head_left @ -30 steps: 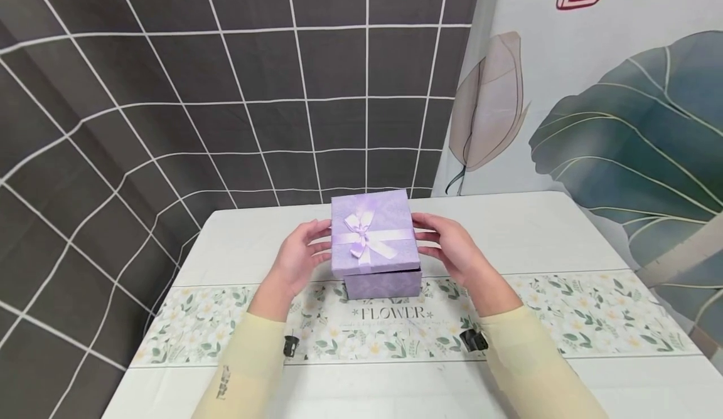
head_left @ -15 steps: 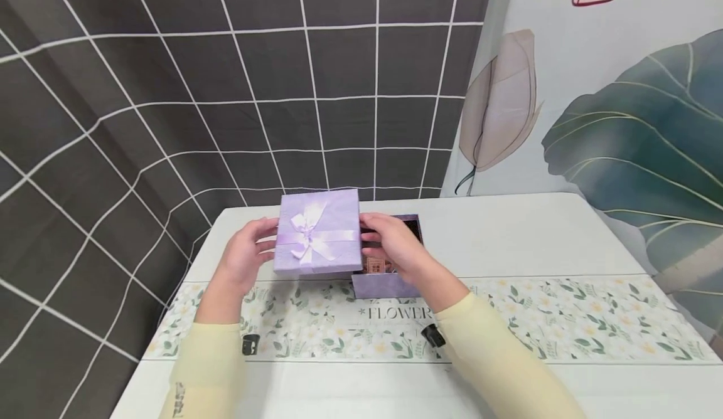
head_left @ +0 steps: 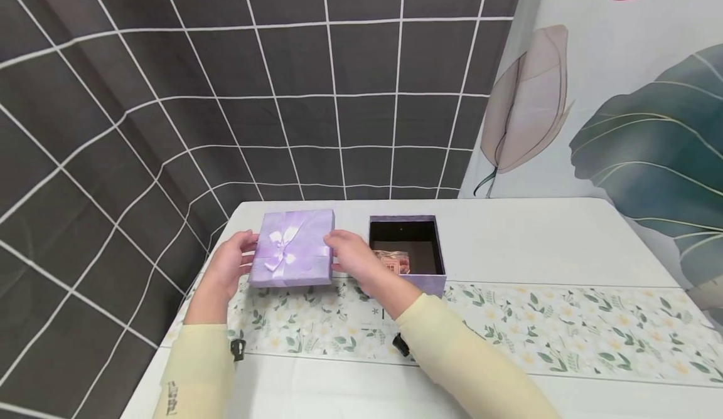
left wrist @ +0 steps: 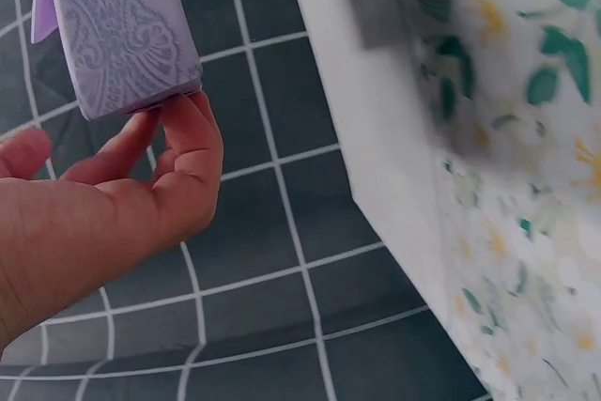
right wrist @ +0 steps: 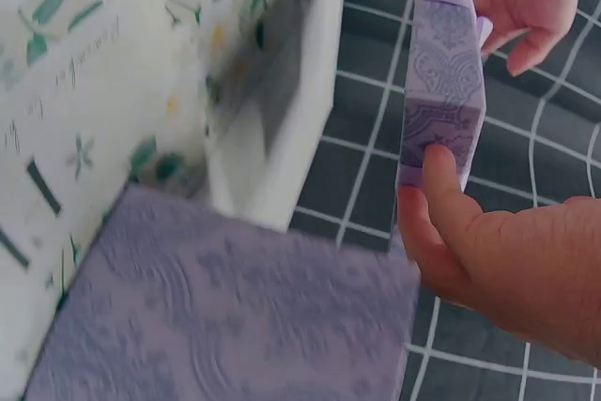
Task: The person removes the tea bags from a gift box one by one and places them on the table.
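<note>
A square purple gift box lid (head_left: 302, 256) with a pale ribbon bow is held between both hands, slightly tilted, left of the box. My left hand (head_left: 223, 265) grips its left side; the left wrist view shows curled fingers (left wrist: 192, 143) under the lid's edge. My right hand (head_left: 356, 259) pinches the opposite side, its thumb (right wrist: 441, 180) against the patterned side wall. The lid is raised over the white table (head_left: 525, 237), its shadow below. Beside my right forearm the uncovered box (head_left: 426, 284) stands with a dark inside. A small packet with a reddish-brown label (head_left: 392, 263) lies in it.
A floral strip (head_left: 542, 328) with printed lettering crosses the table. Behind and left hangs a dark grid-patterned curtain (head_left: 361, 124); a leaf-printed cloth (head_left: 655, 149) hangs at the right. The table's left edge runs close to my left arm.
Both hands have lifted the lid off the box and carried it left, then somewhat lower. The box's inside and the packet have come into sight. The head view has turned slightly left.
</note>
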`<state>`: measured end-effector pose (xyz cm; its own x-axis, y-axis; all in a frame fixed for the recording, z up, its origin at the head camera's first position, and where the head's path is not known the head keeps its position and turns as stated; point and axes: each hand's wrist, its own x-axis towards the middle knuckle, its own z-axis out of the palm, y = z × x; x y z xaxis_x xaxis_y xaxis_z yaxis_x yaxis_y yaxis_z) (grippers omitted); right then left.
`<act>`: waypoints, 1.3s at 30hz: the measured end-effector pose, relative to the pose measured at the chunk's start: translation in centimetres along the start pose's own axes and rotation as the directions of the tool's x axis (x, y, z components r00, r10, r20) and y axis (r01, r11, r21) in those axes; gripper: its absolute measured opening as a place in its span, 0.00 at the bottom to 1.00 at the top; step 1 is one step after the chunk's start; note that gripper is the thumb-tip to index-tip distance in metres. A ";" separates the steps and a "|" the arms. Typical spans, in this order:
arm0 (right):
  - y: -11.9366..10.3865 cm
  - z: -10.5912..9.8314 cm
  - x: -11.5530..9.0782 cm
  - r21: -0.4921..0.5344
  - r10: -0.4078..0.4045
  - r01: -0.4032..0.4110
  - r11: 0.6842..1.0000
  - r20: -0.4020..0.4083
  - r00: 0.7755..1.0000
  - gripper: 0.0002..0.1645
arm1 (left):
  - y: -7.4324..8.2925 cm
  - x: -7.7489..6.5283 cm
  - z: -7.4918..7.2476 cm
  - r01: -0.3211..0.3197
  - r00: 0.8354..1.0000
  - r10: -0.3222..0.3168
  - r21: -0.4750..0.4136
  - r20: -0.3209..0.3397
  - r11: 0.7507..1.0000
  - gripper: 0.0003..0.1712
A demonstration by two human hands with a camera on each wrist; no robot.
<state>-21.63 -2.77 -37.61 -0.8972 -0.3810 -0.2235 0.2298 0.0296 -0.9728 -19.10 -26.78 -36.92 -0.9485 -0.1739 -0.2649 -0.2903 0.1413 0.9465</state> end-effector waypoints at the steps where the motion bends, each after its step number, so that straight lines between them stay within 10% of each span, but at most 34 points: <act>1: 0.2 0.4 0.2 -0.010 0.004 -0.004 1.000 -0.004 1.000 0.33 | -0.2 0.1 -0.2 0.008 1.000 -0.008 0.007 -0.004 1.000 0.37; 14: 3.4 3.8 2.1 -0.193 0.051 -0.068 0.979 -0.096 0.994 0.36 | -2.7 1.6 -1.5 0.128 0.992 -0.128 0.042 -0.014 0.991 0.36; 39: 5.9 3.8 3.0 -0.252 0.084 -0.110 0.961 -0.110 0.990 0.35 | -4.6 3.0 -1.1 0.210 0.974 -0.217 0.090 0.067 0.973 0.40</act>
<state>-21.53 -7.22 -43.77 -0.9107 -0.2728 -0.3102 0.2244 0.3036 -0.9260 -20.46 -28.98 -41.83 -0.8693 -0.1344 -0.4756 -0.4936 0.1888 0.8489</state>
